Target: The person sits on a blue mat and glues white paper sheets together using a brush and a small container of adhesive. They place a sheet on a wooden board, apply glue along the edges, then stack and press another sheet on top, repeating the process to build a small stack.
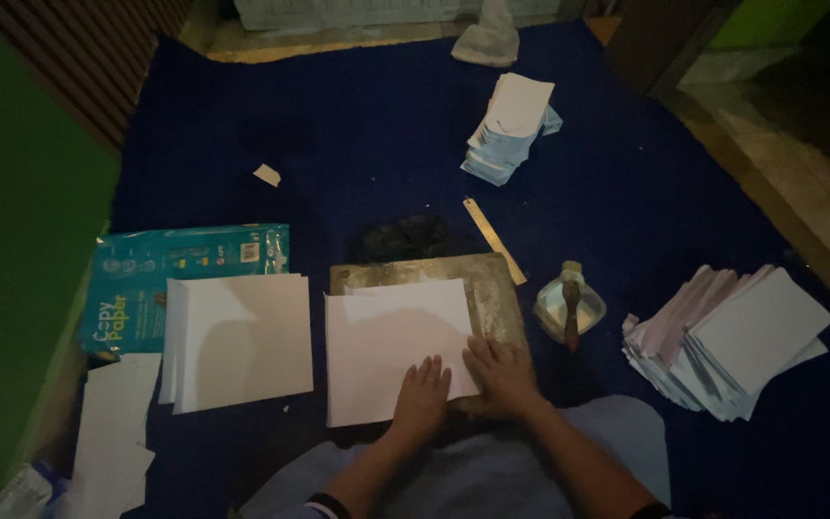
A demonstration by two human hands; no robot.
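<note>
Now | both hands flat, unclenched: left hand point(422, 392), right hand point(500, 370) | pressing paper sheet point(391, 341) | on board point(492, 288)

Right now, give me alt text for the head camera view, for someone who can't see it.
Seen from above in dim light, a left hand and a right hand press flat on a white sheet of paper lying on a worn board on a dark blue cloth. Paper stacks, a ruler and a brush in a small dish lie around it.
</note>
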